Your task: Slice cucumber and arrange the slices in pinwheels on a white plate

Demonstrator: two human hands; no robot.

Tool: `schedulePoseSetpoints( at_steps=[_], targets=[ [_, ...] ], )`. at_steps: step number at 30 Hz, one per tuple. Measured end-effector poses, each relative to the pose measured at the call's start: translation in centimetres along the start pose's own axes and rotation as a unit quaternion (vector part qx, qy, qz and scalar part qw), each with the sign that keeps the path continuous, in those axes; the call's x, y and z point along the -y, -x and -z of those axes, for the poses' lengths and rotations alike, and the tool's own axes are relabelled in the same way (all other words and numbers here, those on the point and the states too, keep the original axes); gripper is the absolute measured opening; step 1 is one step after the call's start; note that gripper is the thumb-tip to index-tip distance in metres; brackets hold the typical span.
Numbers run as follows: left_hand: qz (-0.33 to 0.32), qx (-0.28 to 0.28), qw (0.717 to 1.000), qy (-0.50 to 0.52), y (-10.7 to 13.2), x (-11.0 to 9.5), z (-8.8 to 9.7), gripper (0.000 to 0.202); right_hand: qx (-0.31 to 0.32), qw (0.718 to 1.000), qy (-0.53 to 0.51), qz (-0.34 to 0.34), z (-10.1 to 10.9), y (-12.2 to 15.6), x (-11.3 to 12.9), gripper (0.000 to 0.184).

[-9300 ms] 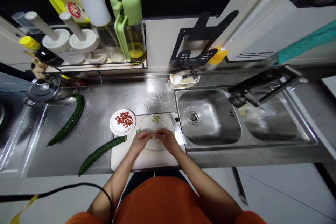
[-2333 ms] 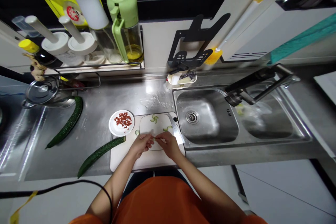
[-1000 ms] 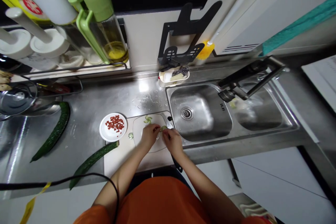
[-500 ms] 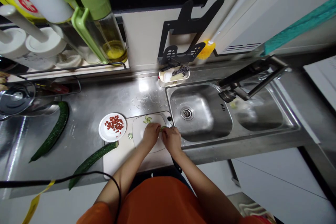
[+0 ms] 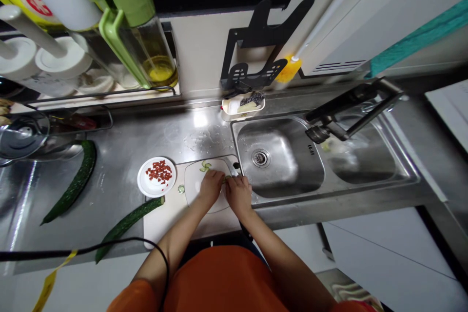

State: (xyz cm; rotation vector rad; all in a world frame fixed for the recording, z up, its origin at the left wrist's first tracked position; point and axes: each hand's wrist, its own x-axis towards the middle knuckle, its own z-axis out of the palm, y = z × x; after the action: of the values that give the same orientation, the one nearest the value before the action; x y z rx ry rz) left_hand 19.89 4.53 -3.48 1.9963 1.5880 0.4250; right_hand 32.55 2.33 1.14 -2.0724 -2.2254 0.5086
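My left hand (image 5: 212, 186) and my right hand (image 5: 239, 194) meet over a white squarish plate (image 5: 193, 195), fingers closed on a small green cucumber slice (image 5: 225, 179) held between them. On the plate's far side lies a cluster of curved cucumber slices (image 5: 205, 165). The plate rests on a pale cutting board (image 5: 163, 226). Left of it, a cucumber end piece (image 5: 181, 188) sits on the board. A cut cucumber (image 5: 127, 224) lies partly across the board's left edge. Behind that stands a round white dish (image 5: 145, 187) of diced red bits (image 5: 159, 172).
A whole cucumber (image 5: 75, 187) lies farther left on the steel counter. To the right is a double sink (image 5: 292, 175) with a dark faucet (image 5: 340, 112). Behind are a sponge holder (image 5: 243, 114) and a rack with a green-topped oil bottle (image 5: 157, 53). A black cable (image 5: 91, 248) crosses the lower left.
Little differs. My fingers shift slightly around the cucumber slice, and less of it shows now. The plates and cucumbers stay in place.
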Motion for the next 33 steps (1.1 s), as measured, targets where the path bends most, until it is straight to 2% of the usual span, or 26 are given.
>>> schedulePoseSetpoints(
  at_steps=[5, 11, 18, 25, 29, 33],
  targets=[
    [-0.024, -0.030, 0.998, -0.039, 0.1, -0.2, 0.1, 0.018, -0.012, 1.000, 0.010, 0.008, -0.4, 0.0, -0.1, 0.011],
    [-0.010, -0.084, 0.993, -0.087, 0.1, -0.7, 0.2, 0.011, -0.020, 1.000, 0.004, 0.021, -0.6, -0.1, -0.2, 0.010],
    [-0.032, -0.103, 0.987, -0.121, 0.2, -1.0, 0.6, 0.016, -0.035, 0.999, -0.011, 0.036, -0.8, 0.0, -0.6, 0.011],
    [-0.044, -0.114, 0.988, -0.098, 0.4, -0.9, 0.9, 0.017, -0.058, 0.995, -0.059, 0.052, -0.4, 0.3, -1.2, 0.014],
    [-0.044, -0.130, 0.989, -0.057, 0.9, -1.0, 2.1, 0.018, -0.076, 0.992, -0.086, 0.058, 0.2, 0.7, -1.7, 0.015],
    [-0.028, -0.158, 0.987, -0.029, 2.2, -0.2, 4.4, 0.019, -0.085, 0.988, -0.108, 0.075, 0.5, 1.2, -1.8, 0.016]
  ],
)
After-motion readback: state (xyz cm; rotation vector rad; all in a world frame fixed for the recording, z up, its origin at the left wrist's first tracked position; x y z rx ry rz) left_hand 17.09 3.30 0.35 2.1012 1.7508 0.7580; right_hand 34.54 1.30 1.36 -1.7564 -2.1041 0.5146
